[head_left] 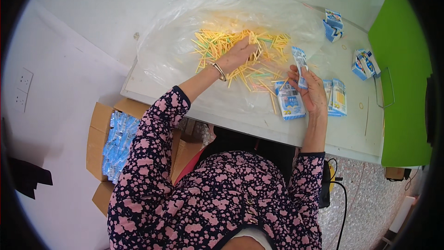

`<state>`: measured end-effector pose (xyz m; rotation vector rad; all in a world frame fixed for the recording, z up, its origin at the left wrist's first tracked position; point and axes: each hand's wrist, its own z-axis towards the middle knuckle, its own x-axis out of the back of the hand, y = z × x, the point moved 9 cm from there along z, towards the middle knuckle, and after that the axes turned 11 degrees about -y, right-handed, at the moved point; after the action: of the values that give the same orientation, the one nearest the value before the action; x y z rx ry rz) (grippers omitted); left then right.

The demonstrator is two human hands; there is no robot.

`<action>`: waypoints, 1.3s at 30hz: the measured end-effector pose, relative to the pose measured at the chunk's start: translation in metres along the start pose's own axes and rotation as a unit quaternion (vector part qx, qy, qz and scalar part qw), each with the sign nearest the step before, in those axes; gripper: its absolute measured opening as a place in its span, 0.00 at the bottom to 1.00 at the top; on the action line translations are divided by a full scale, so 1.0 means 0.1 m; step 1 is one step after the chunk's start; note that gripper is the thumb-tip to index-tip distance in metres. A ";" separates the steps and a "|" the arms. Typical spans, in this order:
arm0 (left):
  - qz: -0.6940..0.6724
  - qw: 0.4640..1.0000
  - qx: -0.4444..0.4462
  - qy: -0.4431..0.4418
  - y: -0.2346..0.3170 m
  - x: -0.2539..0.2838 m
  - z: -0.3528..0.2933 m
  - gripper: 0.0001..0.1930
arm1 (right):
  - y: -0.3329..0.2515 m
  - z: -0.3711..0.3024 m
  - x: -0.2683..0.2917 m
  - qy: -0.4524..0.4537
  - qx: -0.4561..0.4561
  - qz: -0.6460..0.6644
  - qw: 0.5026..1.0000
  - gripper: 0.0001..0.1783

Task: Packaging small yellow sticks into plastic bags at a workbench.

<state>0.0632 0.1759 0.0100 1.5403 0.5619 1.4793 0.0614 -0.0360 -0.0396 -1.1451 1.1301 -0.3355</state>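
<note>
A loose heap of thin yellow sticks (210, 44), with some green and pink ones among them, lies on a clear plastic bag (171, 51) spread over the table. My left hand (237, 56) reaches into this heap, its fingers closed on a small bunch of sticks. In my right hand (314, 93) a narrow blue-and-white packet (299, 60) stands upright between thumb and fingers. Beneath and left of that hand, a flat blue-and-white packet (290, 104) rests near the table's front edge. More flat packets (340, 96) overlap just to the right of my wrist.
At the right are a folded blue-and-white bundle (365, 64) and another (333, 25) farther back. A green panel (400, 83) borders the table (356, 132) there, beside a thin wire loop. An open cardboard box (98, 129) full of blue-and-white packets stands low at left.
</note>
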 end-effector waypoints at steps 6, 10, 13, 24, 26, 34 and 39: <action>-0.573 0.819 0.009 -0.027 -0.09 -0.03 0.18 0.09 | 0.03 0.21 -0.34 0.046 0.092 0.077 0.992 0.17; -0.632 0.773 -0.003 -0.058 0.13 -0.36 0.22 0.08 | 0.39 0.48 -0.61 0.053 0.061 0.338 0.938 0.13; -0.654 0.756 -0.002 -0.024 0.23 -0.53 0.18 0.08 | 0.40 0.61 -0.59 0.102 0.095 0.389 0.911 0.12; -0.563 0.813 -0.020 0.149 0.20 -0.57 0.09 0.06 | 0.40 0.60 -0.41 0.155 0.160 0.336 0.915 0.15; -0.563 0.821 -0.012 0.093 0.23 -0.64 0.10 0.09 | 0.37 0.62 -0.41 0.111 0.172 0.297 0.933 0.14; -0.513 0.856 0.011 0.059 0.39 -0.67 0.07 0.11 | 0.24 0.49 -0.47 0.103 0.179 0.245 0.947 0.14; -0.538 0.840 0.024 0.065 0.36 -0.75 0.07 0.12 | 0.19 0.48 -0.50 0.087 0.181 0.242 0.949 0.14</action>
<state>0.0466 0.0947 0.0006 0.8410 1.2832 0.6657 0.0729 0.0345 -0.0305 -0.4975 1.3953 -0.2489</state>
